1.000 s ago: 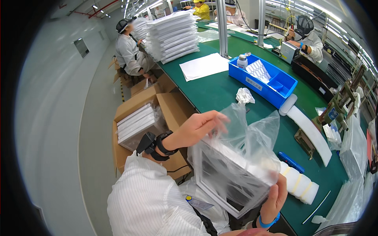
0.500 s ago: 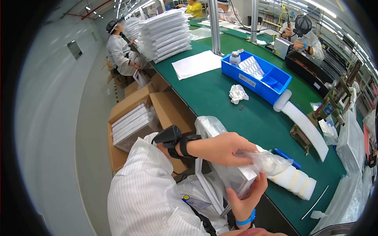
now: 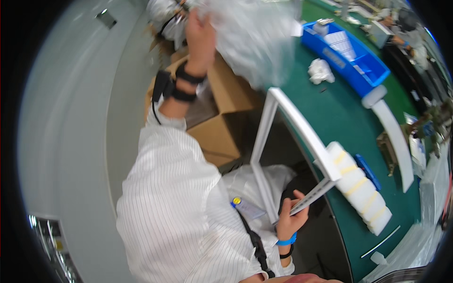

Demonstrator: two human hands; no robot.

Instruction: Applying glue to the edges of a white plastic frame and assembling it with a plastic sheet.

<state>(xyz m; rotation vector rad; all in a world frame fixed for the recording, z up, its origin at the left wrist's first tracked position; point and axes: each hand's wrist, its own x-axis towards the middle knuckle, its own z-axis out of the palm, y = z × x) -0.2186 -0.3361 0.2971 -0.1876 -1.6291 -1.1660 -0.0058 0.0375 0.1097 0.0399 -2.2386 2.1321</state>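
Observation:
A white rectangular frame (image 3: 307,137), out of its wrapping, stands tilted between my body and the table edge. The fingers of my right hand (image 3: 291,218) are closed round its lower near bar, which has a row of small slots. Far up to the left, my left hand (image 3: 200,42) grips a clear plastic bag (image 3: 257,37) that spreads out to the right, smeared by motion. The bag hangs over the cardboard box and the table edge, apart from the frame.
On the green table (image 3: 325,111) lie a blue divided bin (image 3: 351,63), crumpled white paper (image 3: 321,70), a banded white foam bundle (image 3: 362,191), a blue cylindrical object (image 3: 368,172) and a curved white strip (image 3: 394,137). An open cardboard box (image 3: 214,141) stands left of the table.
My left hand has swung up and left with the plastic bag, now off the frame. The bare frame is in my right hand. The view has shifted, too.

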